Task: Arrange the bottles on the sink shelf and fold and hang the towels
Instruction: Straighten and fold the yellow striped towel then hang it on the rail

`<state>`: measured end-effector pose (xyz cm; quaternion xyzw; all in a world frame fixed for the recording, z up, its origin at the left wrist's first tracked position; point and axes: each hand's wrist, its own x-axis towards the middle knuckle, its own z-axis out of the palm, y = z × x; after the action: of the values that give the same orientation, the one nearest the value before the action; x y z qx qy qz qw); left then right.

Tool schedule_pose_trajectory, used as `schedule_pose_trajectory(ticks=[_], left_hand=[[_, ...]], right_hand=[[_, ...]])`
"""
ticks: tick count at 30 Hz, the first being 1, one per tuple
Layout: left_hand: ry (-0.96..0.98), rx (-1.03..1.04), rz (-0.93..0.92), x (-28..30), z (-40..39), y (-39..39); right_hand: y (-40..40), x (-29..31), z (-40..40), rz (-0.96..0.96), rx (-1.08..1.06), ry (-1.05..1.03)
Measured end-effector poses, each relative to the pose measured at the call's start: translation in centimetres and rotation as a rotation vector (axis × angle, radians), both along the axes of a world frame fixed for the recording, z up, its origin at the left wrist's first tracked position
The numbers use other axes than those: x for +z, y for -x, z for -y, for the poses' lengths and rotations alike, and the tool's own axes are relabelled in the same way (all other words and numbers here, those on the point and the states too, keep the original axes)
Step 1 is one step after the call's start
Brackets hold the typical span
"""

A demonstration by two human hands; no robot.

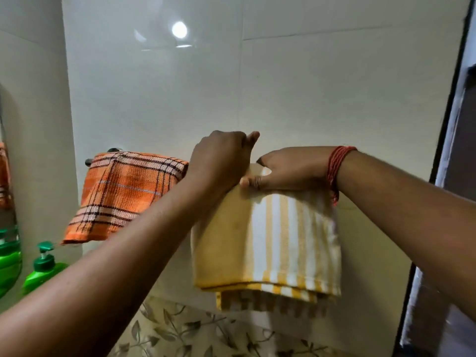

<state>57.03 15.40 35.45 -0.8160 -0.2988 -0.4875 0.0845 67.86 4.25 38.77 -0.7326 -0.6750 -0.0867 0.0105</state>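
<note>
Far to the left of your fingers, a green pump bottle [42,266] is standing low by the mirror edge [7,202], well apart from your hands. Nearer, the orange plaid towel [121,197] is already hanging folded over the towel rail [88,161], its right edge lying just beside your left wrist. Your left hand [219,161] is reaching over the top of the rail with its fingers curled down behind the fold; whether they are gripping cloth or the bar back there cannot be told from here. Just to the right of it, your right hand [291,171], with a red thread band [334,168] at the wrist, is pressing on the top fold of the yellow striped towel [270,240], thumb and fingertips pinching its upper edge. That towel is draping below both sets of fingers, folded double. You are in the hanging step, seating the second towel. The next move probably calls for evening the two hanging halves so the hems are lining up, sliding it clear of the plaid one, then letting go without dragging it off.
</note>
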Motion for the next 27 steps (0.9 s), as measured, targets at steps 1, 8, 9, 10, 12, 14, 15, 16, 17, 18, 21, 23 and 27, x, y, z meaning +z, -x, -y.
schedule_pose_trajectory(ticks=[1, 8, 9, 10, 12, 14, 15, 16, 17, 18, 21, 23, 27], left_hand=[[-0.055, -0.037, 0.016, -0.7, 0.4, 0.5], [0.045, -0.146, -0.157, -2.0, -1.2, 1.9], [0.073, -0.155, -0.186, -1.6, -1.6, 1.8], [0.096, -0.165, -0.201, -1.4, -1.9, 1.7], [0.125, -0.172, -0.234, -0.9, -2.3, 1.4], [0.182, -0.172, -0.285, -0.4, -2.3, 1.3], [0.214, -0.175, -0.309, 0.0, -2.2, 1.3], [0.239, -0.178, -0.325, 0.3, -2.0, 1.2], [0.261, -0.183, -0.331, 0.5, -2.0, 1.2], [0.279, -0.186, -0.323, 0.6, -1.9, 1.2], [0.219, -0.188, -0.283, 0.1, -2.2, 1.5], [0.166, -0.183, -0.2, -0.5, -2.4, 1.5], [-0.032, -0.12, -0.051, -2.7, -1.6, 1.9]], right_hand=[[0.0, 0.0, -0.2, -0.034, 0.008, 0.008], [2.6, 0.3, 0.4, 0.105, -0.176, 0.061], [3.2, 0.0, 0.7, 0.244, -0.225, 0.04], [3.7, -0.5, 1.0, 0.383, -0.255, 0.003], [4.1, -2.1, 1.8, 0.462, -0.229, -0.074], [3.4, -2.6, 2.0, 0.348, -0.165, -0.149], [2.9, -2.5, 1.8, 0.262, -0.147, -0.18], [2.4, -2.2, 1.4, 0.158, -0.137, -0.187], [2.0, -1.8, 1.0, 0.064, -0.124, -0.179], [1.8, -1.5, 0.7, -0.004, -0.107, -0.168], [1.6, -1.5, 0.3, -0.06, -0.062, -0.184], [1.4, -2.1, 0.3, -0.002, -0.054, -0.246], [0.8, -3.8, 0.4, 0.267, -0.024, -0.462]])
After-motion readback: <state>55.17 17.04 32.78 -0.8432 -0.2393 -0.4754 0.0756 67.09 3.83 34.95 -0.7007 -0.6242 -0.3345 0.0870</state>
